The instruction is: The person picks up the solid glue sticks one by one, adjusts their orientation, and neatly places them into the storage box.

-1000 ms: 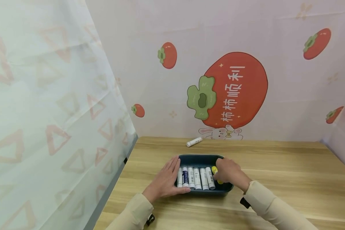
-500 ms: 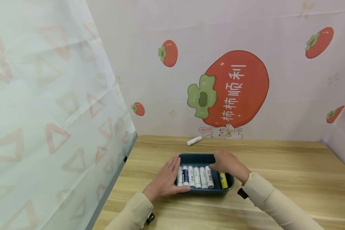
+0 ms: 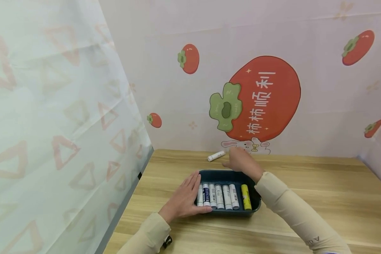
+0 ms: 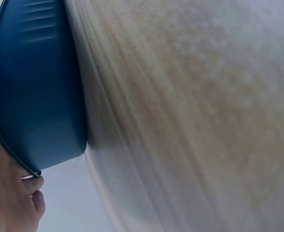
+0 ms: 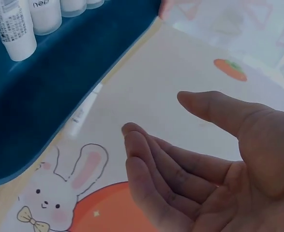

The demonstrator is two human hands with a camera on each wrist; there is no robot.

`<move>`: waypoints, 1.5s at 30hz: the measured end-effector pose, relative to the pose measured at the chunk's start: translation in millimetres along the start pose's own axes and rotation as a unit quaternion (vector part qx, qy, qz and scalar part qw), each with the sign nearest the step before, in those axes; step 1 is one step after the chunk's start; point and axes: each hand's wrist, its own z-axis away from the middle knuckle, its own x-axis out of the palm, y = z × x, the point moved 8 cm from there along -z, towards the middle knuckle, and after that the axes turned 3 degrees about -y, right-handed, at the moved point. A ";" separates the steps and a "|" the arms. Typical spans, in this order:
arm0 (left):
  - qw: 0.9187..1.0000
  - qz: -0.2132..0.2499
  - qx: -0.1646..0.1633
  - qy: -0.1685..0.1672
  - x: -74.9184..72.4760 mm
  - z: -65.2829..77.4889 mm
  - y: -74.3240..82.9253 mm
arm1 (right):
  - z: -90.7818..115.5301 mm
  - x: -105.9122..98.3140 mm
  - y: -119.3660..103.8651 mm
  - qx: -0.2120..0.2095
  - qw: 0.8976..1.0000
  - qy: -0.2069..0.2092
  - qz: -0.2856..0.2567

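My left hand (image 3: 185,195) lies along the left end of a dark teal tray (image 3: 216,212), fingers straight by its rim and thumb along the front edge. Inside the tray, several white glue sticks (image 3: 219,197) lie side by side, one with a dark blue label (image 3: 206,195). A yellow glue stick (image 3: 246,197) lies at the right end, with a gap between. My right hand (image 3: 242,163) reaches over the tray's back rim. In the right wrist view its thumb is apart from its bent fingers, with nothing between. Near its fingertips, a white glue stick (image 3: 216,156) lies behind the tray.
The wooden table (image 3: 304,197) stretches to both sides of the tray. A white backdrop printed with red persimmons (image 3: 266,102) rises along its back edge, and another patterned sheet (image 3: 66,123) hangs at the left.
My right hand has left the tray's right end and moved back and left toward the lone white glue stick, uncovering the yellow one. My left hand has stayed at the tray.
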 end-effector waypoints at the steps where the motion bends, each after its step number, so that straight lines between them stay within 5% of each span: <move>1: 1.000 -0.002 -0.001 0.000 -0.2 0.3 -0.5 | -3.6 0.3 -0.9 -0.003 1.000 0.002 -0.009; 11: 1.000 -0.013 -0.005 -0.001 -0.6 4.6 -7.3 | -40.2 16.5 -6.4 -0.020 1.000 0.004 -0.024; 37: 0.999 -0.043 0.013 0.010 1.1 1.3 -1.6 | -116.2 58.6 8.9 0.125 0.987 0.092 -0.035; 45: 0.999 -0.045 0.010 0.008 -2.6 -0.2 -0.3 | -129.5 79.1 16.2 0.172 0.981 0.087 -0.016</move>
